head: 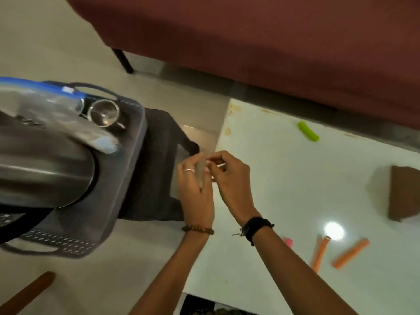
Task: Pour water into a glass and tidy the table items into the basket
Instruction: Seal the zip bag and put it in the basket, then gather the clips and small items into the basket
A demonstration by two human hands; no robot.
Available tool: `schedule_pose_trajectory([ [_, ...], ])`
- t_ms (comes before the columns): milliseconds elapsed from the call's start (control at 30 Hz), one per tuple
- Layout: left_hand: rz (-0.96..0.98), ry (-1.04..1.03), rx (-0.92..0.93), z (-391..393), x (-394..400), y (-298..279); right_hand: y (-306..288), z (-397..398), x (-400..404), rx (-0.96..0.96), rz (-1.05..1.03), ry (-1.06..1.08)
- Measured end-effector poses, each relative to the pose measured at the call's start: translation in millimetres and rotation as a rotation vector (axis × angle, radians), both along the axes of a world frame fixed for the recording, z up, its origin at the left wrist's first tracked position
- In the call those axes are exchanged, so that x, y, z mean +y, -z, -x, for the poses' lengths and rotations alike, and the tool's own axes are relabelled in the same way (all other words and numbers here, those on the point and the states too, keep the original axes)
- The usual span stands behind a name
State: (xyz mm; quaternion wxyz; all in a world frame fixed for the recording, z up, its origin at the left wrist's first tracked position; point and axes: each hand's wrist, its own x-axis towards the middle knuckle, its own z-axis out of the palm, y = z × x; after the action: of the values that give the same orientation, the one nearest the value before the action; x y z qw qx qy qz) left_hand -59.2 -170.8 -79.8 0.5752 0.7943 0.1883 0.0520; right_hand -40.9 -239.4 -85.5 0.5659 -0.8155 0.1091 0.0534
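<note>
Pinching a small pale object between both hands at the white desk's [284, 178] left edge.
The left hand [196, 185] and right hand [229, 178] meet fingertip to fingertip, fingers curled on the object, too blurred to identify. The grey basket [113, 178] sits on the floor just left of the hands, holding a steel kettle [41, 169] and glass [104, 113]. Orange sticks [350, 256] and a green piece [308, 131] lie on the desk, well apart from the hands.
</note>
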Motion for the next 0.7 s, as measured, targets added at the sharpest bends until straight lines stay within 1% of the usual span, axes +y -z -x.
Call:
schedule_pose_trajectory([
  [67,-0.087,0.295,0.017,1.2,-36.2,8.7,4.0,22.7,-50.3,0.060,0.060,0.074],
  [133,-0.186,0.546,0.009,-4.9,-69.4,18.3,9.5,46.7,-102.0,0.128,0.130,0.146],
  [267,-0.482,0.945,-0.108,-39.7,-135.3,38.2,21.0,94.6,-187.3,0.268,0.251,0.223],
  [333,-0.657,1.108,-0.159,-59.8,-167.1,48.9,27.4,113.3,-215.2,0.323,0.278,0.235],
  [433,-0.899,1.250,-0.192,-83.4,-211.0,66.6,38.8,136.6,-238.9,0.383,0.279,0.212],
  [567,-1.192,1.332,-0.210,-99.7,-239.1,85.7,53.0,160.0,-227.5,0.431,0.252,0.130],
  [633,-1.252,1.355,-0.181,-103.5,-244.3,93.5,59.9,170.9,-214.4,0.457,0.257,0.098],
  [700,-1.240,1.338,-0.133,-107.9,-244.7,98.4,65.2,178.8,-201.0,0.463,0.245,0.093],
])
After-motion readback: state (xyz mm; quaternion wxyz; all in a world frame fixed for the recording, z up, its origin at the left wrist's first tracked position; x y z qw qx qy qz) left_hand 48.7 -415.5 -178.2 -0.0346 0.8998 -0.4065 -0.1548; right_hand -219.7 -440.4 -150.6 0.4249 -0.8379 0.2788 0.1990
